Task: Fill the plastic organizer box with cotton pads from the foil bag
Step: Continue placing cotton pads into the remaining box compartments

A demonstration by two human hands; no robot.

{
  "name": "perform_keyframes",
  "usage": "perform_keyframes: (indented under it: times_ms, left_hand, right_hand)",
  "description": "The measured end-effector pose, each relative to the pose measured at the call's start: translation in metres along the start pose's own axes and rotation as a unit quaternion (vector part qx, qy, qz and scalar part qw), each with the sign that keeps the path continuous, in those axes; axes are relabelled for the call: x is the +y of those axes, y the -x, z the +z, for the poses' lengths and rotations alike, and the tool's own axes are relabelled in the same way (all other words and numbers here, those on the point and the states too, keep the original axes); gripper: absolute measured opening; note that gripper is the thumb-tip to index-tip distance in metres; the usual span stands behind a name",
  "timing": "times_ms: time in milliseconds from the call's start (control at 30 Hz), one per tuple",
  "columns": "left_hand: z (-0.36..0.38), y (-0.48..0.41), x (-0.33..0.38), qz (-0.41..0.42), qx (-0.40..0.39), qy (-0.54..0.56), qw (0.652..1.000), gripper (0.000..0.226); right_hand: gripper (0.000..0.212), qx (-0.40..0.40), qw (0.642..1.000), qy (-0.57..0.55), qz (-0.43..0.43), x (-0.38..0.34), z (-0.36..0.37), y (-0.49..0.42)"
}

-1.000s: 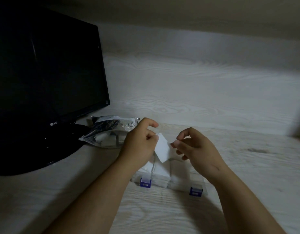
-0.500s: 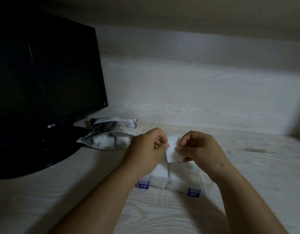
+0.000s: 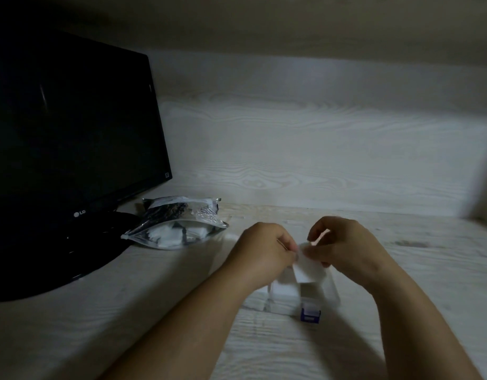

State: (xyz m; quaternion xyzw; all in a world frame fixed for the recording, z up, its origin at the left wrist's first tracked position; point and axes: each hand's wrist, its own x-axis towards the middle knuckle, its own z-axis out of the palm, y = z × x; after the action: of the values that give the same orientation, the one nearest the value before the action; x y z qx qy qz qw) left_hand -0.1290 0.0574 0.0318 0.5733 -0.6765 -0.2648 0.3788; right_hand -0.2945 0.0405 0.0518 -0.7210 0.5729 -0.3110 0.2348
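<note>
Your left hand (image 3: 264, 250) and right hand (image 3: 346, 248) have dropped toward the plastic organizer box (image 3: 333, 293), both pinching a cotton pad (image 3: 308, 270) hanging lengthwise over it. "LG" marks the monitor (image 3: 72, 133) beside the foil bag (image 3: 179, 229).

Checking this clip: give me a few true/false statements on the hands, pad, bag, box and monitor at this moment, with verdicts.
1. The left hand and right hand both pinch one cotton pad above the organizer box. True.
2. The foil bag lies inside the box. False: it lies on the desk next to the monitor's base, left of the hands.
3. The monitor shows a bright image. False: its screen is dark.
4. White pads sit in the box. True.
5. A blue latch shows on the box's near edge. True.
</note>
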Motion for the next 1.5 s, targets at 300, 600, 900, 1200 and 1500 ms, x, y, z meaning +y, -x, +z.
perform_keyframes:
  times_ms: [300, 600, 900, 1200, 1500]
  left_hand:
    - [0.020, 0.004, 0.011, 0.002, -0.093, -0.112, 0.989, 0.018]
    - [0.032, 0.007, 0.009, 0.021, -0.075, -0.221, 0.972, 0.023]
    - [0.037, 0.007, 0.006, 0.014, -0.071, -0.274, 0.959, 0.021]
    - [0.020, 0.011, 0.009, 0.048, -0.097, -0.249, 0.963, 0.040]
    - [0.020, 0.010, 0.003, 0.065, -0.035, -0.255, 0.964, 0.016]
  right_hand:
    - [0.014, -0.090, 0.979, 0.171, 0.057, 0.006, -0.004, -0.001]
    - [0.019, -0.134, 0.935, 0.298, 0.136, -0.002, 0.011, -0.007]
    - [0.044, -0.129, 0.919, 0.326, 0.182, -0.001, 0.017, -0.006]
    - [0.047, -0.154, 0.914, 0.322, 0.194, 0.005, 0.020, -0.007]
    - [0.039, -0.082, 0.936, 0.305, 0.154, 0.007, 0.015, -0.011]
